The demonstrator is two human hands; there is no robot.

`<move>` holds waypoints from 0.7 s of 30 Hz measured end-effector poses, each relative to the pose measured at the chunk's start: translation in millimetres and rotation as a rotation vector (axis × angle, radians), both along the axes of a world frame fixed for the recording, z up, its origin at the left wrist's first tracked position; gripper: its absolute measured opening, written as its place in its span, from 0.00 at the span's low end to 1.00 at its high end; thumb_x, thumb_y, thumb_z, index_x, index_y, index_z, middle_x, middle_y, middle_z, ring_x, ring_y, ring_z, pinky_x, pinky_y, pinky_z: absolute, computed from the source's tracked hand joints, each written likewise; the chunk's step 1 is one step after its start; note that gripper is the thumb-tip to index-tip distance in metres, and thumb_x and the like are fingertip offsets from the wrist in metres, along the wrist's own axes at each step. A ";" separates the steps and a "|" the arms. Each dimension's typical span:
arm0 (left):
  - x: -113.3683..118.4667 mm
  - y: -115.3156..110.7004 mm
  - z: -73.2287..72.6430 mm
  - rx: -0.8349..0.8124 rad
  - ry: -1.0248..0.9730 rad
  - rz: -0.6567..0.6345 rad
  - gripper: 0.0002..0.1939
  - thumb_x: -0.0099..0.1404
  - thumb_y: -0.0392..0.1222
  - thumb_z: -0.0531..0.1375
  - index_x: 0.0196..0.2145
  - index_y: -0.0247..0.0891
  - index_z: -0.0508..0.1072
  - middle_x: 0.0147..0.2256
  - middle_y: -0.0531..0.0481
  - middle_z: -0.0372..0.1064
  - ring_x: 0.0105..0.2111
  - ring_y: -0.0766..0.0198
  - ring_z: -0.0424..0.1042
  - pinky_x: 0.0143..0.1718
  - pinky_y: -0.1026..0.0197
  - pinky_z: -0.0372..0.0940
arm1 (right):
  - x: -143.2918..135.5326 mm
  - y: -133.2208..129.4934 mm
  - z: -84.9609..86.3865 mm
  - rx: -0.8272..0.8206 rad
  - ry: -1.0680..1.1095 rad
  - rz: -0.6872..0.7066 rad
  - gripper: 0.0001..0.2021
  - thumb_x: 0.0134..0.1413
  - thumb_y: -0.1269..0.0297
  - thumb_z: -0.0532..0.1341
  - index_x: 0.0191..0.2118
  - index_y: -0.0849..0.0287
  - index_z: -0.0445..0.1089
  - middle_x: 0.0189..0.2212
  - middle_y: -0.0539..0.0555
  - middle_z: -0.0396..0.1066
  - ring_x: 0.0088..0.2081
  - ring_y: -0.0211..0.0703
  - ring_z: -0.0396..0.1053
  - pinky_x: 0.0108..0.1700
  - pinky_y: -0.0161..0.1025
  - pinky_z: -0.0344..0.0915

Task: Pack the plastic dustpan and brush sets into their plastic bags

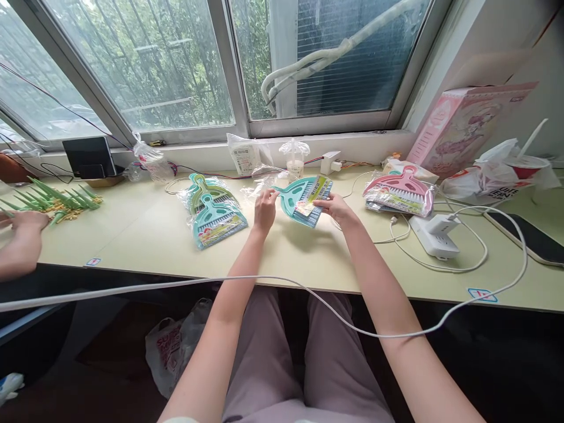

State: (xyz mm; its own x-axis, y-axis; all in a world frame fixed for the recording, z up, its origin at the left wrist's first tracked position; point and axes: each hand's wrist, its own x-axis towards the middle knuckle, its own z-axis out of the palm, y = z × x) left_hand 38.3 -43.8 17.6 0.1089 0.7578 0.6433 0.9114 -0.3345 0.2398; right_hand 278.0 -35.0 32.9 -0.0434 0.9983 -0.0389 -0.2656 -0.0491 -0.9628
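Observation:
A small teal dustpan-and-brush set (296,201) with a yellow label is held up over the desk between both hands. Its handle end is pinched in my left hand (265,210). My right hand (338,210) grips the bristle side, thumb over the label. To the left lie packaged dustpan sets (217,220), teal and green, overlapping in clear plastic. On the right, more packaged sets are stacked, with a pink dustpan set (399,191) on top.
Behind stand a lidded plastic cup (294,157) and a white packet (247,154). A power strip (434,238), phone (529,235) and pink box (471,129) sit at right. A white cable (273,277) crosses in front. At far left, another person's hand (29,222) touches green stalks (57,200).

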 end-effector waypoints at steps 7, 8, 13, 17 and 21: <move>1.8 0.3 -0.2 -0.012 0.012 -0.026 0.26 0.67 0.24 0.45 0.53 0.37 0.74 0.54 0.38 0.69 0.52 0.52 0.70 0.56 0.48 0.66 | -5.6 3.8 1.1 0.044 0.051 -0.211 0.16 0.38 0.81 0.72 0.33 0.60 0.71 0.32 0.51 0.79 0.36 0.42 0.78 0.44 0.43 0.79; 1.6 0.5 -0.4 -0.001 0.007 -0.041 0.26 0.67 0.24 0.45 0.54 0.37 0.74 0.54 0.38 0.69 0.53 0.53 0.70 0.57 0.48 0.65 | -6.3 2.4 1.8 0.037 0.054 -0.166 0.16 0.38 0.82 0.72 0.33 0.60 0.72 0.32 0.52 0.79 0.36 0.43 0.78 0.44 0.44 0.79; 3.7 -3.8 1.4 0.029 -0.010 -0.147 0.25 0.70 0.27 0.44 0.56 0.38 0.73 0.54 0.40 0.70 0.56 0.54 0.67 0.58 0.51 0.65 | -12.8 -4.6 3.1 0.003 0.047 0.054 0.16 0.37 0.83 0.72 0.34 0.62 0.74 0.33 0.55 0.80 0.35 0.45 0.79 0.45 0.45 0.79; 10.3 -12.3 6.6 -0.005 0.003 -0.275 0.25 0.71 0.30 0.44 0.59 0.40 0.70 0.54 0.42 0.69 0.55 0.57 0.67 0.58 0.52 0.65 | -19.3 -2.4 -2.4 -0.004 0.094 0.007 0.17 0.36 0.83 0.73 0.33 0.62 0.73 0.31 0.54 0.79 0.34 0.45 0.79 0.48 0.48 0.77; 18.4 -22.0 10.6 -0.030 0.066 -0.422 0.24 0.73 0.35 0.45 0.61 0.40 0.67 0.53 0.41 0.71 0.54 0.57 0.68 0.57 0.52 0.65 | -25.8 -0.6 -7.5 0.017 0.134 -0.041 0.19 0.34 0.80 0.76 0.33 0.61 0.71 0.31 0.52 0.79 0.36 0.45 0.78 0.50 0.48 0.76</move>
State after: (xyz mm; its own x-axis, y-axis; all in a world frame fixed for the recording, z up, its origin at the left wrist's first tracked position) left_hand 56.6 -65.7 28.2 0.4536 0.6563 0.6030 0.7097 -0.6752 0.2011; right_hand 252.3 -35.6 25.4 -0.0059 0.9998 -0.0189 -0.3930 -0.0197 -0.9193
